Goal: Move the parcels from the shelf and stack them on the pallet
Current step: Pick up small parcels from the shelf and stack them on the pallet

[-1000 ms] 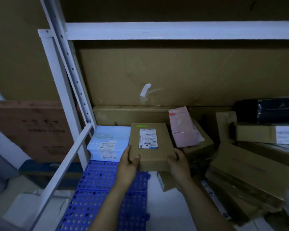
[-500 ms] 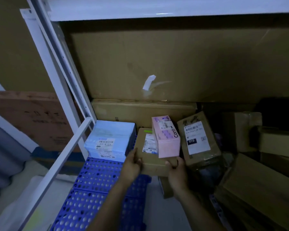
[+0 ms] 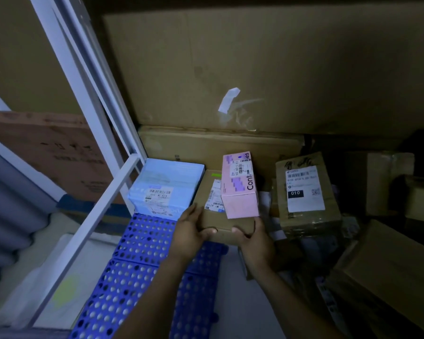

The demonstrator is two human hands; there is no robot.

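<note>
cardboard parcel (image 3: 212, 217) seemingly in two-handed grip

Pink box (image 3: 239, 192) covers part of the label (image 3: 214, 195) on the brown parcel (image 3: 218, 221); blue pallet (image 3: 137, 277) runs off the lower edge; cartons (image 3: 382, 272) at right fade into shadow.

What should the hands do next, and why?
Probably set the brown box flat on the blue pallet beside the light blue parcel: left hand and right hand grip its near corners, with a pink box on top.
</note>
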